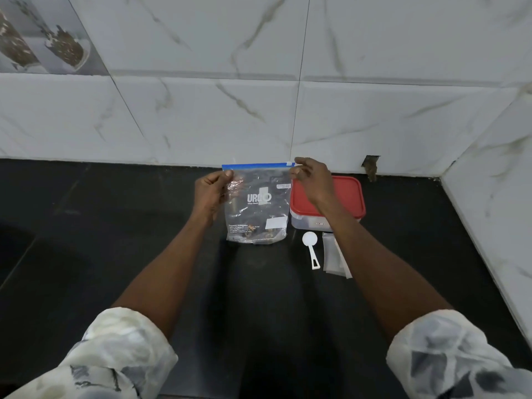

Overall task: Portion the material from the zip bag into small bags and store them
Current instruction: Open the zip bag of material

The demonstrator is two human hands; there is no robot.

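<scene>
Left hand grips zip bag edge; right hand pinches its seal corner. Risk: sudden opening tilts bag, spilling contents.

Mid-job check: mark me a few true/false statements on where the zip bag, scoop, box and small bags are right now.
1. The left hand grips the zip bag at its upper left edge. True.
2. The right hand holds the white scoop. False: the scoop lies on the counter; the right hand pinches the bag's top right corner.
3. The container has its red lid on. True.
4. The small bags lie left of the zip bag. False: they lie right of the scoop, in front of the container.
5. The zip bag lies flat. False: it is held upright, its bottom on the counter.
</scene>
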